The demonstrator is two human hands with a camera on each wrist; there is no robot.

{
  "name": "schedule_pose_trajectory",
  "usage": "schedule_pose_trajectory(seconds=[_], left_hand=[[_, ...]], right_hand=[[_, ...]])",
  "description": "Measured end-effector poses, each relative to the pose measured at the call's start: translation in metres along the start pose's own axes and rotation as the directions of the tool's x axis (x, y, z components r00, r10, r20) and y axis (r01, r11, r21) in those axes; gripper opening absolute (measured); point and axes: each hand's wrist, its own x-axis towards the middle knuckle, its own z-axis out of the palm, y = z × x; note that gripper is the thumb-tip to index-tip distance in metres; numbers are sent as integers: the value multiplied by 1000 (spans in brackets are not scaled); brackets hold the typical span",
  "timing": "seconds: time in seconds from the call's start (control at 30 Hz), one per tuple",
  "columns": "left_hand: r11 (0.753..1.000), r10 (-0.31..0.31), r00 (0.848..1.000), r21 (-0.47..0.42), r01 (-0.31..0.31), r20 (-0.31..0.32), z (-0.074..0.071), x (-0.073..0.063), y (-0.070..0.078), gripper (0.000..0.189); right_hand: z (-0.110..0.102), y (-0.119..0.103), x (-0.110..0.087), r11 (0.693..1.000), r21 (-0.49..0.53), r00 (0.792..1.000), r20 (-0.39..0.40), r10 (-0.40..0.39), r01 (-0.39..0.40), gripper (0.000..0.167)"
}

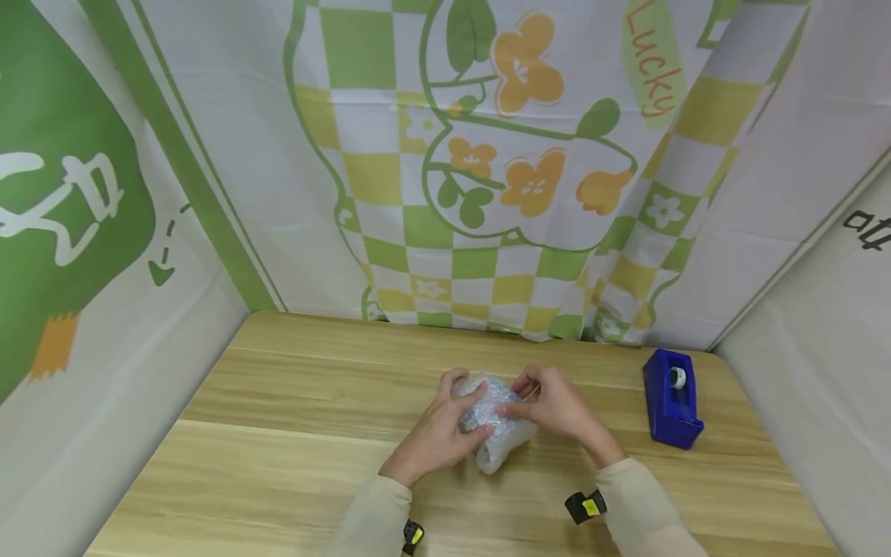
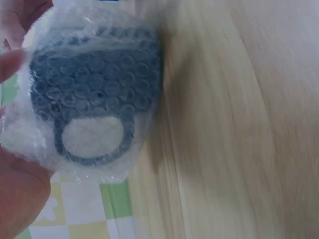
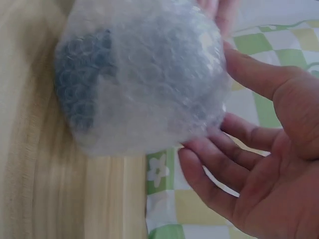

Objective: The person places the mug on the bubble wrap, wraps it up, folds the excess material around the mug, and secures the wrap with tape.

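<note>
A dark blue mug (image 2: 97, 82) shows through several layers of clear bubble wrap (image 3: 144, 124), its handle visible in the left wrist view. The wrapped bundle (image 1: 500, 391) is held between both hands above the wooden table. From the left side my left hand (image 1: 440, 425) grips it, thumb and fingers spread round the wrap. My right hand (image 1: 557, 402) pinches the wrap at the bundle's right side, with the thumb on one face and fingers at its edge in the right wrist view.
A blue tape dispenser (image 1: 671, 398) with a small roll stands at the table's right. The wooden table (image 1: 278, 449) meets a patterned cloth (image 1: 480, 286) at the back, with white cloth walls at both sides.
</note>
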Motion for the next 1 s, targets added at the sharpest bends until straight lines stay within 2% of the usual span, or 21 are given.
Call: schedule_pose_trajectory(seconds=[0.13,0.27,0.4,0.5,0.63,0.8,1.0], left_hand=[[1000,20,1000,-6,-19,16,-1,0,-2,64],[999,35,999,18,-35,15,-4,-1,-5,60],[998,36,999,46,-36,6,-7,-3,-6,52],[999,39,999,32,-39,2,-7,-4,-8,48],[999,50,999,-16,-50,-8,-6,-3,-9,44],[996,52,998,-76,-54,-33,-4,-4,-10,43],[996,49,995,-74,-56,-89,-5,-5,-10,51]], right_hand=[[-2,4,-4,994,38,995,22,-100,99,39],[0,8,-5,972,89,974,34,-222,219,43],[5,11,-7,954,44,955,8,-297,296,38],[10,11,-8,941,-14,941,-18,-339,339,34],[13,8,-10,926,-97,929,-25,-370,366,27],[17,3,-9,916,-190,929,-44,-368,353,19],[19,-2,-7,922,-220,934,-91,-344,318,12]])
